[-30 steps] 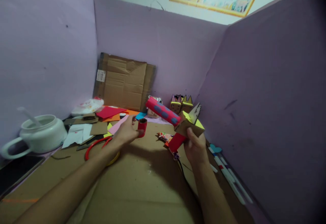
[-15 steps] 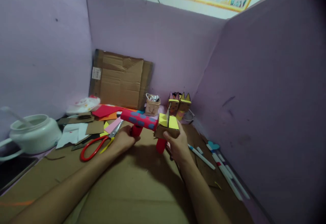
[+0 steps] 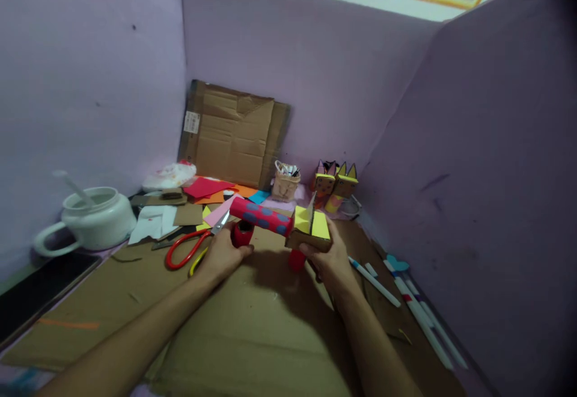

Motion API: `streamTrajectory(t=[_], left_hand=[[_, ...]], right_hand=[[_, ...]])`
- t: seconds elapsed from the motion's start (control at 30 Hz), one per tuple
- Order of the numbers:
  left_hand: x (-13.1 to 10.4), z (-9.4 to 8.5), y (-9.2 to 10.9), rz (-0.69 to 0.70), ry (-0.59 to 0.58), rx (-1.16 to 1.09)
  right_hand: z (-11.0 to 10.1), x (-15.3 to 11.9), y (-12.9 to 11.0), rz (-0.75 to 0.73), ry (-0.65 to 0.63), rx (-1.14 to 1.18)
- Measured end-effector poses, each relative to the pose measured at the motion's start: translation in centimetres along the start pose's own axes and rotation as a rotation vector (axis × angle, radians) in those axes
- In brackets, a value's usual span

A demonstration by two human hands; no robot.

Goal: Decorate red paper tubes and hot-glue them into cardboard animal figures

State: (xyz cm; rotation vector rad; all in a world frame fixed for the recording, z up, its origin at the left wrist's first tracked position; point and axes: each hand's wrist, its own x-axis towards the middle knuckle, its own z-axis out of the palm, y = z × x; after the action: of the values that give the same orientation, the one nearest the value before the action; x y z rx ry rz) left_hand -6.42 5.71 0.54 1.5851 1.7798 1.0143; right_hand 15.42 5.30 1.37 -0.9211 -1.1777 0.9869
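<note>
My left hand (image 3: 228, 249) is closed around a short red tube (image 3: 242, 236), which stands upright with its dark open top showing. A longer red tube with blue-grey spots (image 3: 261, 215) lies almost level just above it. This spotted tube meets a small cardboard box with a yellow top (image 3: 312, 228) and an upright cardboard fin. My right hand (image 3: 331, 255) grips that box, thumb on its near side. Another red tube (image 3: 296, 259) shows below the box; its join is hidden. Red-handled scissors (image 3: 187, 249) lie beside my left hand.
At the left are a white pot (image 3: 97, 222) and a black flat object (image 3: 49, 289). Paper and cardboard scraps (image 3: 210, 187) lie behind the scissors. A pen basket (image 3: 286, 183) and cardboard figures (image 3: 345, 186) stand at the back. White markers (image 3: 424, 319) lie right.
The view has shifted, so everything sits further right in the picture. The spotted tube has come away from the short red tube's top, whose opening now shows. Both hands keep their hold.
</note>
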Motion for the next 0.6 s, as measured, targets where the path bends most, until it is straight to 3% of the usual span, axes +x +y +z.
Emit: streamTrajectory(t=[0.23, 0.6], left_hand=[[-0.56, -0.26, 1.15, -0.022, -0.007, 0.071], [-0.49, -0.08, 0.82, -0.013, 0.008, 0.042]], right_hand=[[-0.81, 0.47, 0.29, 0.002, -0.032, 0.029], [-0.92, 0.14, -0.33, -0.070, -0.054, -0.002]])
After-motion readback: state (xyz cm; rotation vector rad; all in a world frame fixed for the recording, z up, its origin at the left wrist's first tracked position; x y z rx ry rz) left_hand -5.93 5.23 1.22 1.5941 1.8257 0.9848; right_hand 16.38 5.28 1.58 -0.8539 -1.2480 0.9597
